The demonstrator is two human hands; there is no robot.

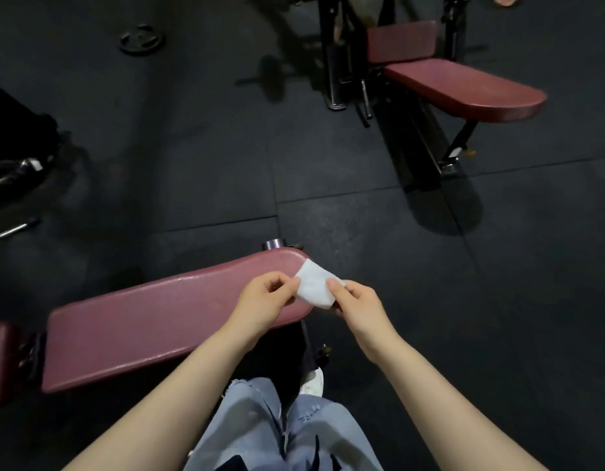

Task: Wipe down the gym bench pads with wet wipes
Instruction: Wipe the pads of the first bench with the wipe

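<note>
A long maroon bench pad runs from lower left to its rounded end at centre. Its surface glistens in places. Just above that rounded end I hold a folded white wet wipe between both hands. My left hand pinches its left edge, and my right hand pinches its right edge with thumb on top. The wipe is in the air, not touching the pad. A shorter maroon pad section adjoins the bench at far left.
A second maroon bench with a backrest pad stands at upper right on a black frame. A weight plate lies on the dark rubber floor at upper left. Metal equipment sits at the left edge. My legs in jeans are below.
</note>
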